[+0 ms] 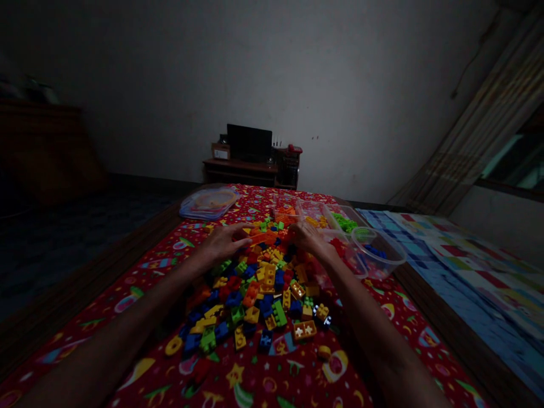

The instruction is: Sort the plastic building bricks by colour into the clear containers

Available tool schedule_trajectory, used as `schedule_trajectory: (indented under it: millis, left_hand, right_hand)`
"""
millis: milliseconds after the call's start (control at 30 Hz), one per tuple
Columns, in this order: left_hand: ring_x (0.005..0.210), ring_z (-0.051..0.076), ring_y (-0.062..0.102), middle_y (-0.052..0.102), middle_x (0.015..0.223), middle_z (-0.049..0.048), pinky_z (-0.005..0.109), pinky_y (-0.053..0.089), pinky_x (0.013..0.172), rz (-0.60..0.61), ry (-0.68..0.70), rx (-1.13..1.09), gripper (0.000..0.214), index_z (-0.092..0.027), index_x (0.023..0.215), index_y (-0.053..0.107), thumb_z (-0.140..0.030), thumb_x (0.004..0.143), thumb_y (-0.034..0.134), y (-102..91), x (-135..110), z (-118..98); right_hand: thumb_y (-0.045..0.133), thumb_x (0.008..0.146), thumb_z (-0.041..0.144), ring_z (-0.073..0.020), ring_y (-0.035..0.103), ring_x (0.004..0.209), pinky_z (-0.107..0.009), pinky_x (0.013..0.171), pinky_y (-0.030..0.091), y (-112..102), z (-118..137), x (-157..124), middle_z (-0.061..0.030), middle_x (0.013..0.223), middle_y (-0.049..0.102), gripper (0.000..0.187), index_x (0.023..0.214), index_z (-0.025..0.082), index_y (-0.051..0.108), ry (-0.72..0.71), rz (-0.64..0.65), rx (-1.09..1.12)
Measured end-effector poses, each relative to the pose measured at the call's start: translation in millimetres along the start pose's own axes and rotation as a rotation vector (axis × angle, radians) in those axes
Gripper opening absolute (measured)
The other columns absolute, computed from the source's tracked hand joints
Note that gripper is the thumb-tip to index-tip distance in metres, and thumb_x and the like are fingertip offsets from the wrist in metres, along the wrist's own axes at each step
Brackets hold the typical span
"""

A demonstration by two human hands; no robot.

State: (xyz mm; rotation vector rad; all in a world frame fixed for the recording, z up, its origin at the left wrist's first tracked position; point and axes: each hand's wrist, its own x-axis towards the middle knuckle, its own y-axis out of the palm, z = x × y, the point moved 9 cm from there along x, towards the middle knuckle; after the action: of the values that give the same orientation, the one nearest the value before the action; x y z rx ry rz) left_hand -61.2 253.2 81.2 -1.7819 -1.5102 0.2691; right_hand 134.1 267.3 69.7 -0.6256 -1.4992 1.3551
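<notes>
A heap of toy building bricks [269,276] in yellow, blue, green, red and orange lies in front of me. My left hand [225,245] is at the heap's far left side, thumb and fingers apart, their tips beside orange bricks [261,237]. Across from it, my right hand [309,239] reaches over the far right part of the heap, fingers bent downward. Shadow hides its fingertips, so whether a brick is in them is unclear. Clear plastic containers stand just past the right hand, one with green bricks [345,222] and a round tub [395,255] with blue bricks.
Clear lids [209,202] are stacked at the table's far left. A red patterned cloth [157,294] covers the table. Beyond it stands a desk with a dark monitor [249,141]. To the right is a bed with a checkered cover [467,255].
</notes>
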Motion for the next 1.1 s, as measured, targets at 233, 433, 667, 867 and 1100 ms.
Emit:
schedule_trajectory:
  millis: [233, 433, 667, 867, 1100]
  left_hand:
    - [0.077, 0.022, 0.067, 0.07, 0.085, 0.0039, 0.034, 0.055, 0.067, 0.069, -0.125, -0.45, 0.065, -0.016, 0.114, 0.06, -0.037, 0.054, 0.075, 17.8, 1, 14]
    - [0.077, 0.023, 0.068, 0.071, 0.081, 0.0042, 0.034, 0.054, 0.065, 0.073, -0.151, -0.493, 0.069, -0.015, 0.113, 0.06, -0.037, 0.05, 0.078, 20.2, 1, 11]
    - [0.061, 0.018, 0.064, 0.065, 0.061, -0.002, 0.026, 0.049, 0.055, 0.029, -0.191, -0.422, 0.056, -0.013, 0.105, 0.063, -0.029, 0.051, 0.072, 22.0, -1, 9]
    - [0.068, 0.02, 0.067, 0.071, 0.072, 0.0013, 0.028, 0.053, 0.06, 0.069, -0.199, -0.49, 0.046, -0.016, 0.095, 0.065, -0.034, 0.054, 0.073, 24.9, -6, 4]
    - [0.09, 0.027, 0.067, 0.073, 0.093, 0.007, 0.038, 0.053, 0.08, -0.075, -0.133, -0.389, 0.045, -0.016, 0.089, 0.067, -0.048, 0.057, 0.071, -5.4, -2, 7]
  right_hand:
    - [0.049, 0.082, 0.021, -0.0179, 0.052, 0.079, -0.028, 0.07, 0.039, -34, 26, -8, -0.0093, 0.091, 0.059, 0.026, 0.106, 0.012, 0.052, 0.013, -0.078, 0.189]
    - [0.05, 0.083, 0.021, -0.0137, 0.052, 0.075, -0.026, 0.069, 0.04, -29, 36, -3, -0.005, 0.092, 0.06, 0.028, 0.11, 0.014, 0.055, -0.028, -0.081, 0.444]
    - [0.055, 0.084, 0.028, -0.0139, 0.055, 0.076, -0.023, 0.068, 0.039, -13, 72, -11, -0.0035, 0.083, 0.063, 0.028, 0.108, 0.014, 0.062, -0.136, 0.105, 0.453]
    - [0.062, 0.077, 0.023, -0.0173, 0.057, 0.088, -0.025, 0.075, 0.04, -6, 74, -11, -0.0062, 0.095, 0.066, 0.039, 0.116, 0.017, 0.061, -0.105, 0.051, 0.358]
    - [0.06, 0.076, 0.021, -0.0117, 0.053, 0.069, -0.021, 0.064, 0.036, -26, 58, -15, -0.0025, 0.078, 0.065, 0.024, 0.098, 0.014, 0.067, -0.031, 0.074, 0.3]
